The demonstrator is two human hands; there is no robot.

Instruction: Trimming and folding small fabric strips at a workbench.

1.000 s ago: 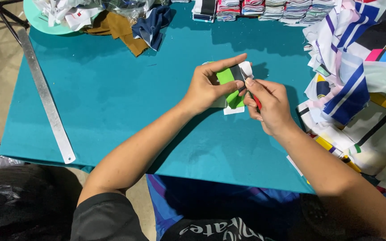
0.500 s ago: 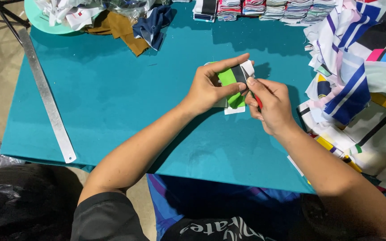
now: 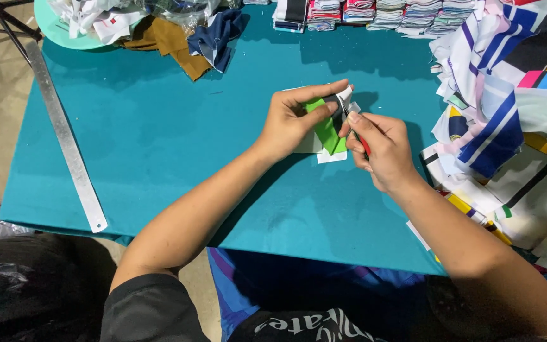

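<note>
From the head camera, the left hand is curled around a small folded piece of green, white and dark cloth, thumb on top and fingers wrapped over its far edge, pinning it to the teal cloth-covered table. The cloth piece lies partly under that palm and pokes out toward the right hand, which sits just beside it. The right hand is clenched on a slim red-handled cutting tool, whose tip touches the upper corner of the cloth piece, between the two thumbs.

Well away to the left of the left hand, a long flat metal ruler lies near the table edge. Beyond both hands are a heap of brown and navy fabric scraps and a row of stacked folded cloth bundles. Just right of the right hand spreads a loose pile of striped white, blue and multicoloured fabric.
</note>
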